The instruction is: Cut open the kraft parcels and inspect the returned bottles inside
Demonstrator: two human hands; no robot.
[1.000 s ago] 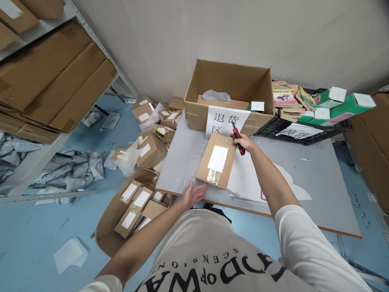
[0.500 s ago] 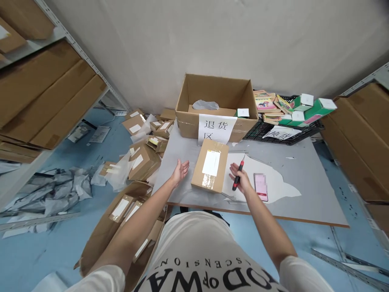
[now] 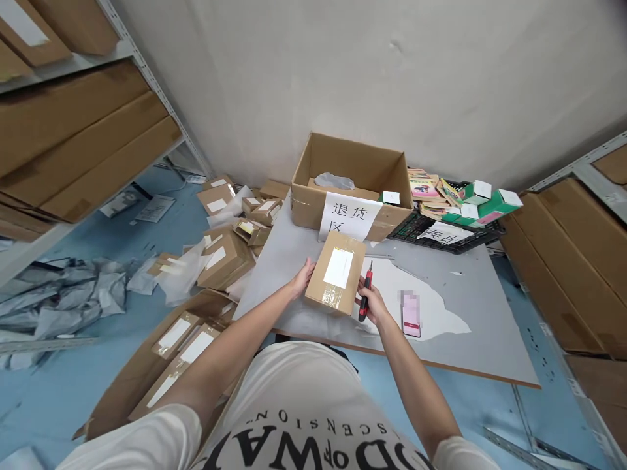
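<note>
A taped cardboard box point(image 3: 321, 284) with a white label sits between my hands over the grey table. My left hand point(image 3: 302, 279) presses against its left side, the fingertips partly hidden at the box's edge. On the other side, my right hand point(image 3: 374, 304) is closed around a red and black screwdriver point(image 3: 365, 297), whose thin metal tip points away from me. Some fingers of that hand reach the box's right side. A phone point(image 3: 410, 314) with a pink screen lies to the right, on a torn white sheet point(image 3: 443, 320).
Behind the box stands a large open carton point(image 3: 304, 212) with a paper sign. Beside it, a black crate point(image 3: 455, 243) holds booklets and green boxes. Parcels point(image 3: 225, 258) are heaped left of the table point(image 3: 494, 339), and another open carton point(image 3: 105, 408) holds more. Shelves flank both sides.
Both hands have moved inward from beside the cardboard box to its sides. The screwdriver has come along in my right hand. The camera view has shifted slightly.
</note>
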